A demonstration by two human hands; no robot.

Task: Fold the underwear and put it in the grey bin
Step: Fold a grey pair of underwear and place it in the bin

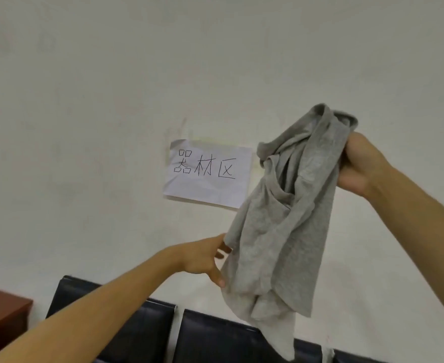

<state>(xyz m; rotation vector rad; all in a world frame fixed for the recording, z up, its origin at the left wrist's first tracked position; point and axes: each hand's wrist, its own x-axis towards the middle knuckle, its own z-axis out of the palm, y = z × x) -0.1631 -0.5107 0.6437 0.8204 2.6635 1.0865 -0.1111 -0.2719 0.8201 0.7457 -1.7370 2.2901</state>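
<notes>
A grey piece of underwear (281, 226) hangs crumpled in the air in front of a white wall. My right hand (359, 163) grips its bunched top edge at the upper right. My left hand (205, 260) reaches in from the lower left; its thumb and fingers touch the left edge of the cloth, and some fingertips are hidden behind the fabric. The grey bin is not in view.
A white paper sign (207, 174) with handwritten characters is stuck to the wall behind the cloth. Dark seat backs (142, 328) run along the bottom. A reddish-brown piece of wooden furniture (1, 315) stands at the lower left.
</notes>
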